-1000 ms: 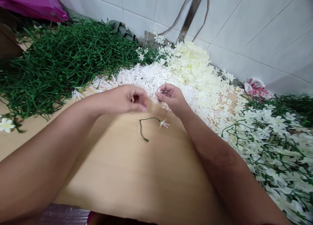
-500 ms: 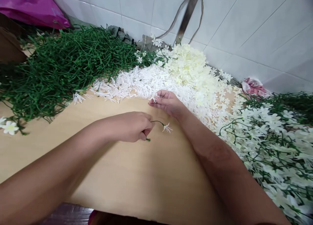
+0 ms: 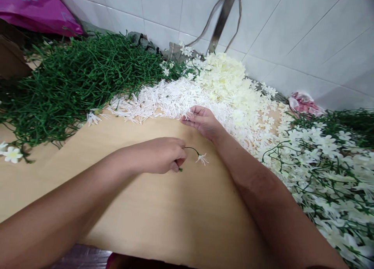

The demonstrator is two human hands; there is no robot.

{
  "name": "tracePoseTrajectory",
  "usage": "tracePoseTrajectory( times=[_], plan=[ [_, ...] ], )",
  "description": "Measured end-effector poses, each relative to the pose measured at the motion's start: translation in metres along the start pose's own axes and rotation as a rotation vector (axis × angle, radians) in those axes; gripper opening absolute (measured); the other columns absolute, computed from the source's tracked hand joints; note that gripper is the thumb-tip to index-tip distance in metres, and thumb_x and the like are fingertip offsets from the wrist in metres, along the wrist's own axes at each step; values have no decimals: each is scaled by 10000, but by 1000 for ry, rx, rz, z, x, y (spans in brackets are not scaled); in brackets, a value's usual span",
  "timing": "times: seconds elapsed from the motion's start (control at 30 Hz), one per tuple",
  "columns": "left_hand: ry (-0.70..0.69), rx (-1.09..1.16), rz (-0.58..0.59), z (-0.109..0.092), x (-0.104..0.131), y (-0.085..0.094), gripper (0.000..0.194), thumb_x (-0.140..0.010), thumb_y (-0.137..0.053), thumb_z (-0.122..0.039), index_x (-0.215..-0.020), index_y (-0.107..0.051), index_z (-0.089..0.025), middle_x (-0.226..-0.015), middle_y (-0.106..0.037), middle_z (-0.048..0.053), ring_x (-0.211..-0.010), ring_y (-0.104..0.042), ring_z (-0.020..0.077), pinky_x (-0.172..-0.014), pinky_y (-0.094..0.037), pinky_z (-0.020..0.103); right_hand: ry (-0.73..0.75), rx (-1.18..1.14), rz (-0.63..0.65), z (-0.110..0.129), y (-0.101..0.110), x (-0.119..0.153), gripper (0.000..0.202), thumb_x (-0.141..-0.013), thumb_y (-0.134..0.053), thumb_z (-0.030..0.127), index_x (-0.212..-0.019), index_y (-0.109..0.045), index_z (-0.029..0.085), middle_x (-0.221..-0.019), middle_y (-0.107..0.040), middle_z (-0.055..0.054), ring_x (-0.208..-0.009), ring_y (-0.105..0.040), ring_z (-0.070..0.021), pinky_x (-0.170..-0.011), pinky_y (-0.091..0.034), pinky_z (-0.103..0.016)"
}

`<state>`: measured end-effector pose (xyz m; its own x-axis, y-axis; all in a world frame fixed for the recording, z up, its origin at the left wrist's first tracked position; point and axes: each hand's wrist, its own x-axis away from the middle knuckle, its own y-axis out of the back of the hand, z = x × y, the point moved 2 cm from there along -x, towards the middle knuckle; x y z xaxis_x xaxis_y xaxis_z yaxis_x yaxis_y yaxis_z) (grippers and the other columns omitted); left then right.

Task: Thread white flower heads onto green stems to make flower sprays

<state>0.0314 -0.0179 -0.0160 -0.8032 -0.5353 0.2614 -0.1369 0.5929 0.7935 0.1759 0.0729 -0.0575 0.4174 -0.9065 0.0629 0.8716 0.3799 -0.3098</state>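
My left hand (image 3: 166,155) is closed round a thin green stem (image 3: 192,148) above the brown board (image 3: 163,210). One end of that stem carries a white stamen piece (image 3: 202,158); a green tip pokes out below my fingers. Farther forward, my right hand (image 3: 203,122) pinches a small white stamen piece (image 3: 188,114) between thumb and fingers, at the near edge of a pile of white stamens (image 3: 172,97). Cream petals (image 3: 223,76) are heaped just behind and to the right of that pile.
Green stems (image 3: 87,74) are heaped at the left, with a pink bag (image 3: 37,11) behind. White flowers on stems (image 3: 324,171) cover the right side. A metal bar (image 3: 223,21) leans on the tiled wall (image 3: 269,31); a red-and-white bundle (image 3: 304,104) lies below it.
My left hand has shifted slightly right and nearer to me with the stem. My right hand has moved a little to the right, its fingers still pinched.
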Motion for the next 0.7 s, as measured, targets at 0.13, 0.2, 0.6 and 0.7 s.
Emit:
tracePoseTrajectory(
  times=[0.13, 0.2, 0.6, 0.7],
  plan=[
    [36, 159, -199, 8, 0, 12, 85, -805, -490, -204, -756, -550, -170, -740, -548, -3, -643, -466, 109, -597, -342, 223, -22, 2, 61, 4, -8, 4, 397, -499, -867, 341, -673, -554, 166, -653, -659, 29, -693, -648, -87, -760, -550, -258],
    [80, 323, -374, 19, -1, 22, 78, -796, -495, -232, -760, -524, -169, -686, -512, -21, -615, -436, 98, -584, -342, 216, -26, -15, 96, 5, -12, 7, 384, -511, -863, 331, -677, -557, 169, -643, -648, 39, -664, -637, -81, -729, -552, -249],
    [276, 907, -776, 60, -12, 24, 161, -681, -696, -246, -686, -588, -127, -601, -559, -26, -577, -482, 73, -588, -362, 214, -20, -29, 122, 3, -15, 9, 327, -570, -843, 292, -685, -558, 180, -676, -643, 47, -692, -641, -85, -802, -546, -297],
    [269, 996, -756, 58, -14, 24, 166, -669, -723, -231, -663, -595, -126, -595, -580, -21, -573, -501, 72, -605, -382, 222, -28, -17, 122, 2, -13, 8, 320, -572, -842, 293, -664, -559, 176, -668, -656, 47, -672, -644, -85, -818, -551, -317]
  ],
)
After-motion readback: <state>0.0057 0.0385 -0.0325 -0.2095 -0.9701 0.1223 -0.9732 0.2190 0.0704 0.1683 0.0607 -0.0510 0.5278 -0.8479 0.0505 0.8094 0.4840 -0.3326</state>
